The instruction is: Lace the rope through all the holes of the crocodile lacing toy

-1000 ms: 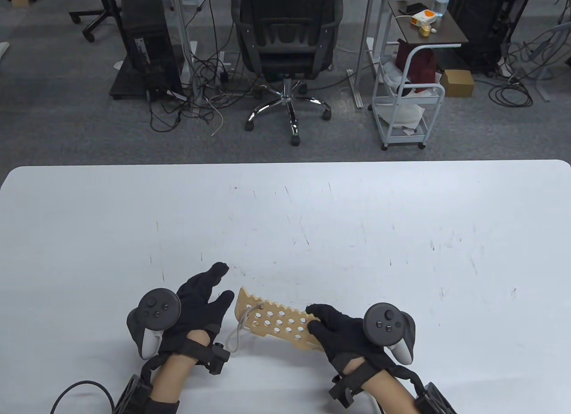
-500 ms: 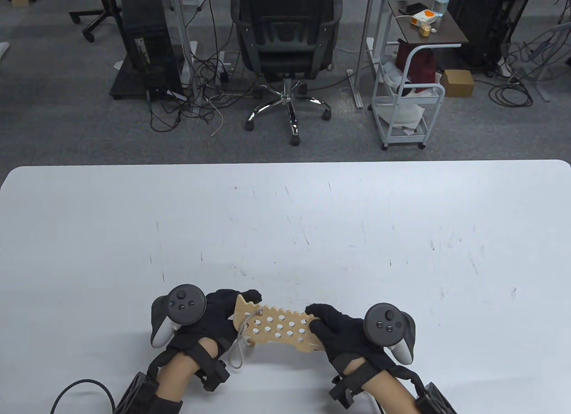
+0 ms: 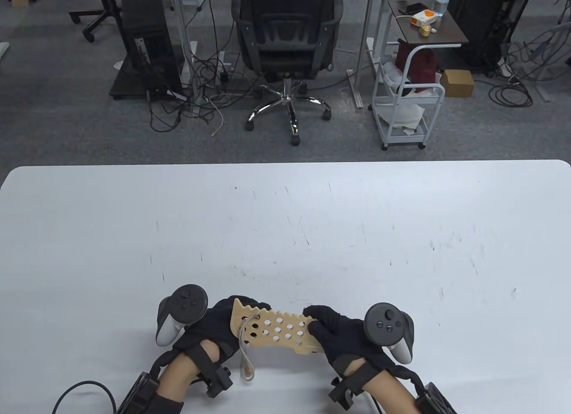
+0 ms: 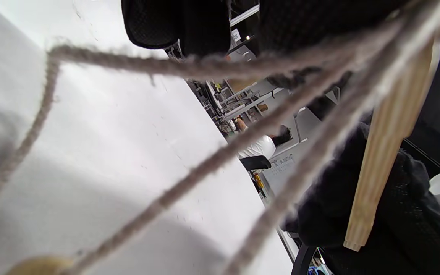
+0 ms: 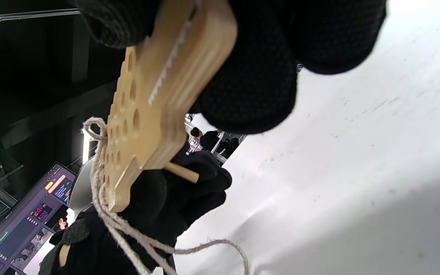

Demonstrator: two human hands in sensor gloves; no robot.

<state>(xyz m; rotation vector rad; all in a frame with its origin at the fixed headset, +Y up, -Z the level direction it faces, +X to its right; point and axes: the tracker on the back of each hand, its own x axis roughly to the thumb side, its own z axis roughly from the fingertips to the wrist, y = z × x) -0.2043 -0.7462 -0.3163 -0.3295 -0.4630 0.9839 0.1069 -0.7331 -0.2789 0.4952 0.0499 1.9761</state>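
Wooden crocodile board [image 3: 277, 327]: lying lifted above the white table [image 3: 285, 226] near its 6 o'clock edge, being held at both ends. Right hand [image 3: 343, 333] is gripping the 3 o'clock end, fingers curled tightly round the wood; left hand [image 3: 214, 327] is wrapping fingers behind the 9 o'clock end, though what its fingertips pinch cannot be told. Rope [image 3: 244, 347]: looping through the holes at the 9 o'clock end, its wooden tip [image 3: 246, 370] hanging toward 6 o'clock.
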